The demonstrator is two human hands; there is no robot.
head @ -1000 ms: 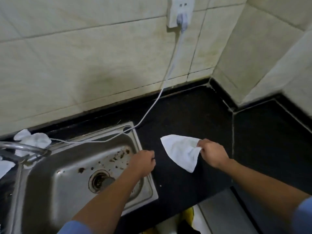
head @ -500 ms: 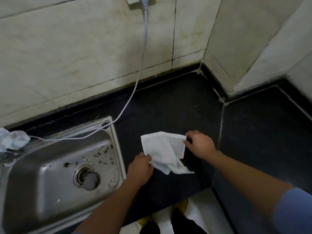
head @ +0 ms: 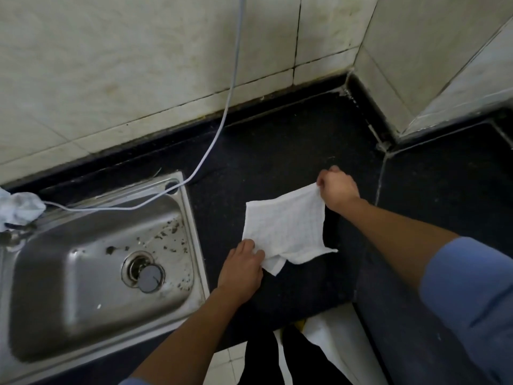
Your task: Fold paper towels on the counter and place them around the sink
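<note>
A white paper towel [head: 286,227] is spread out just above the black counter [head: 277,162], right of the steel sink [head: 191,207]. My left hand [head: 241,266] pinches its near left corner. My right hand [head: 337,188] grips its far right corner, pulling the sheet taut. The towel's near edge hangs in loose flaps. A crumpled paper towel [head: 19,207] lies at the sink's far left rim.
A white cable [head: 219,129] runs from the tiled wall down across the sink's back rim. The sink basin holds dark debris and a drain plug [head: 148,277]. A tiled corner column [head: 416,79] stands at the right. The counter's front edge is close to me.
My left hand came off the sink's edge and took the towel's near corner. My right hand moved away from me, and the bunched towel is now stretched flat between both hands.
</note>
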